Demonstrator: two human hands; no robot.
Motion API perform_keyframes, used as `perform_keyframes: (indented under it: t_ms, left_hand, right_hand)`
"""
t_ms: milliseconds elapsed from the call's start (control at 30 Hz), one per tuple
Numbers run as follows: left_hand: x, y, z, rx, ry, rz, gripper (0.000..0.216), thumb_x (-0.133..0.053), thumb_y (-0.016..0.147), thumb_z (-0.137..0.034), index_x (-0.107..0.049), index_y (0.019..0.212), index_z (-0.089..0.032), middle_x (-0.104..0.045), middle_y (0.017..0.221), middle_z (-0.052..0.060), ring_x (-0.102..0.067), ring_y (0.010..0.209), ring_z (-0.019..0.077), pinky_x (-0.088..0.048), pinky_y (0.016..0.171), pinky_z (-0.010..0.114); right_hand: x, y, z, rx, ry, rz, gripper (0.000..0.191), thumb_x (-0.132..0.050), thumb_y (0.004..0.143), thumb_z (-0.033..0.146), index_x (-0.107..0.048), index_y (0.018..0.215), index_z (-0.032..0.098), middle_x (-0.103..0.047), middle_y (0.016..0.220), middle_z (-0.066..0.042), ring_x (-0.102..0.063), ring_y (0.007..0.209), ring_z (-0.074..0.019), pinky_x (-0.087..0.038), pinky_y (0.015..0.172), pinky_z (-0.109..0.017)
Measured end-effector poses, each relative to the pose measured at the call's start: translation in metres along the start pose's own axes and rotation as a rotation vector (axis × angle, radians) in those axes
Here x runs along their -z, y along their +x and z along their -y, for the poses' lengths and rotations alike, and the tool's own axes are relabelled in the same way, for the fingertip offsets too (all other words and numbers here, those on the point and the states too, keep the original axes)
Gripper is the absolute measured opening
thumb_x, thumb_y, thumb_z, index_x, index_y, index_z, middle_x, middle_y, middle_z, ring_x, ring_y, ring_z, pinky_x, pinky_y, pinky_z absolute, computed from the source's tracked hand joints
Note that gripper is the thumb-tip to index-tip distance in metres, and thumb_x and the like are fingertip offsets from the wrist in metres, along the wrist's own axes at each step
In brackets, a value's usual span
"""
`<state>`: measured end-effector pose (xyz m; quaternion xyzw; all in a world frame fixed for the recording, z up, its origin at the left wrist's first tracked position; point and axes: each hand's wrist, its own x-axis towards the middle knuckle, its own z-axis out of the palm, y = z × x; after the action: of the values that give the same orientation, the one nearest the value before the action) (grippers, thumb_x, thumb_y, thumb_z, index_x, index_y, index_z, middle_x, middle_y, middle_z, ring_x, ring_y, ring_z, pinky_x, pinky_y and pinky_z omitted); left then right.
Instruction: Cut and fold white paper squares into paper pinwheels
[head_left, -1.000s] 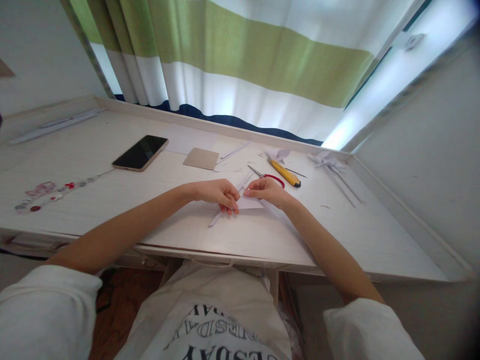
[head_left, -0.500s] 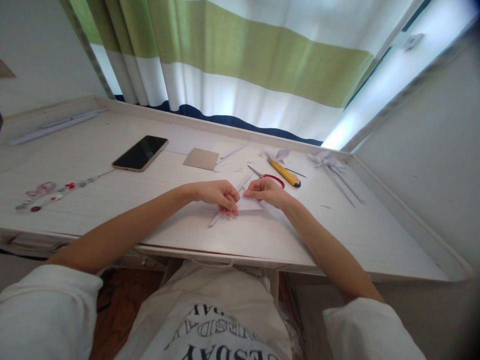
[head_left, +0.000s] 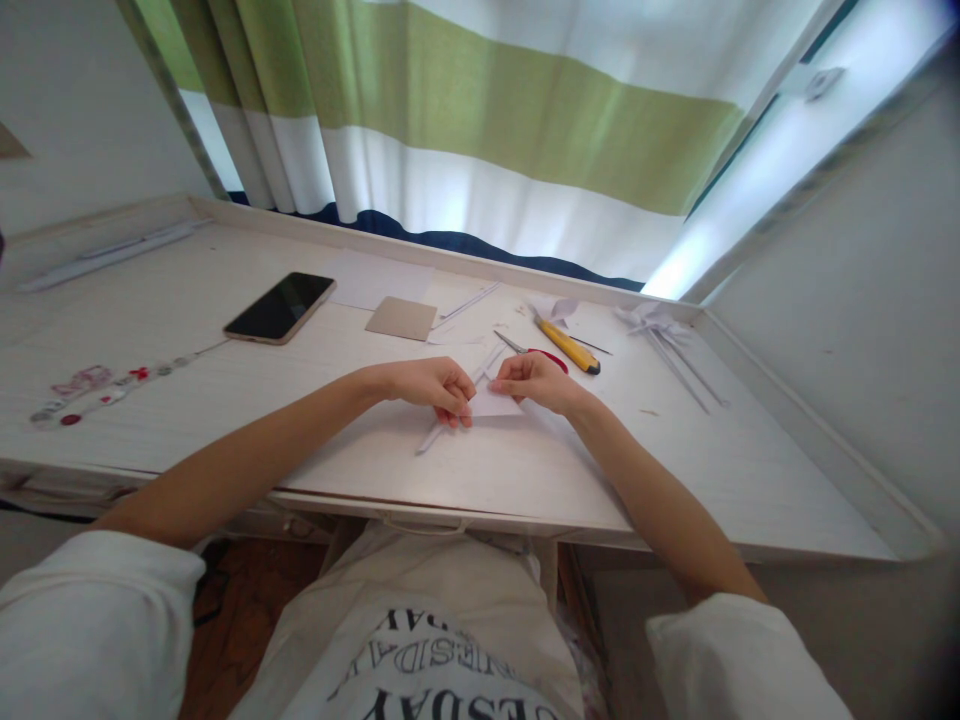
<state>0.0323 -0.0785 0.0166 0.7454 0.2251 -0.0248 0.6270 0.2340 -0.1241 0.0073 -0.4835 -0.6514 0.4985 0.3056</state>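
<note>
A small folded piece of white paper (head_left: 495,403) lies on the white desk (head_left: 525,470) right in front of me. My left hand (head_left: 431,385) presses its left part with curled fingers. My right hand (head_left: 534,380) pinches the paper's upper right edge. A thin rolled paper stick (head_left: 431,438) pokes out below my left hand, and it also shows above the hands beside the scissors. Both hands stay on the paper, almost touching each other.
Red-handled scissors (head_left: 536,352) and a yellow utility knife (head_left: 568,346) lie just behind my right hand. A black phone (head_left: 280,306) and a brown card (head_left: 401,318) sit further left. Paper pinwheels on sticks (head_left: 664,335) rest at the right; beads (head_left: 90,388) at the left edge.
Hardly anything differs; both hands remain on the paper with only slight finger shifts.
</note>
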Motion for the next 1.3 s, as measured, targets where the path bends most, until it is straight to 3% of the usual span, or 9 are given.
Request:
perform_keyframes:
  t_ms: [100, 300, 567, 867, 1100, 1300]
  left_hand:
    - [0.001, -0.002, -0.002, -0.005, 0.004, -0.017, 0.014, -0.064, 0.065, -0.024, -0.058, 0.07, -0.012, -0.068, 0.076, 0.005, -0.059, 0.058, 0.0098, -0.045, 0.053, 0.019]
    - [0.005, -0.002, -0.001, 0.001, 0.009, -0.021, 0.014, -0.064, 0.064, -0.023, -0.058, 0.069, -0.012, -0.068, 0.075, 0.006, -0.059, 0.058, 0.0108, -0.046, 0.053, 0.02]
    - [0.008, -0.002, 0.002, -0.006, 0.01, -0.029, 0.012, -0.064, 0.064, -0.022, -0.058, 0.068, -0.012, -0.068, 0.074, 0.005, -0.06, 0.06, 0.0108, -0.047, 0.054, 0.019]
    - [0.011, -0.002, 0.0, -0.003, 0.022, -0.056, 0.013, -0.064, 0.063, -0.023, -0.059, 0.07, -0.013, -0.068, 0.074, 0.005, -0.059, 0.058, 0.01, -0.046, 0.053, 0.019]
    - [0.013, -0.003, 0.001, 0.004, 0.035, -0.107, 0.014, -0.063, 0.063, -0.023, -0.059, 0.072, -0.013, -0.068, 0.074, 0.005, -0.059, 0.059, 0.0106, -0.045, 0.053, 0.019]
    - [0.013, -0.004, -0.001, 0.006, 0.039, -0.118, 0.012, -0.062, 0.062, -0.022, -0.058, 0.069, -0.013, -0.067, 0.074, 0.006, -0.059, 0.058, 0.0106, -0.045, 0.053, 0.02]
  right_hand:
    - [-0.001, -0.001, 0.003, 0.036, -0.001, -0.026, 0.025, -0.07, 0.059, 0.034, -0.056, 0.06, 0.013, -0.05, 0.047, 0.006, -0.042, 0.041, -0.0039, -0.031, 0.038, -0.017]
    - [0.002, -0.001, 0.002, 0.015, 0.002, -0.026, 0.023, -0.069, 0.06, 0.032, -0.059, 0.068, 0.013, -0.057, 0.057, 0.003, -0.049, 0.047, -0.0058, -0.039, 0.044, -0.019]
    - [0.004, 0.001, -0.004, 0.035, -0.048, 0.026, 0.011, -0.062, 0.072, 0.019, -0.055, 0.074, 0.011, -0.055, 0.06, 0.005, -0.052, 0.05, -0.0067, -0.045, 0.048, -0.021]
    - [0.006, 0.005, -0.007, 0.125, -0.16, -0.029, 0.014, -0.063, 0.072, 0.023, -0.055, 0.073, 0.012, -0.052, 0.058, 0.006, -0.048, 0.049, -0.0058, -0.04, 0.047, -0.02]
    - [0.009, 0.003, -0.009, 0.082, -0.194, 0.077, 0.013, -0.054, 0.08, 0.024, -0.055, 0.078, 0.011, -0.053, 0.062, 0.004, -0.049, 0.049, -0.0061, -0.042, 0.047, -0.02]
    - [0.011, 0.005, -0.01, 0.107, -0.25, 0.076, 0.013, -0.052, 0.081, 0.025, -0.054, 0.079, 0.012, -0.053, 0.065, 0.004, -0.05, 0.053, -0.0071, -0.044, 0.051, -0.022]
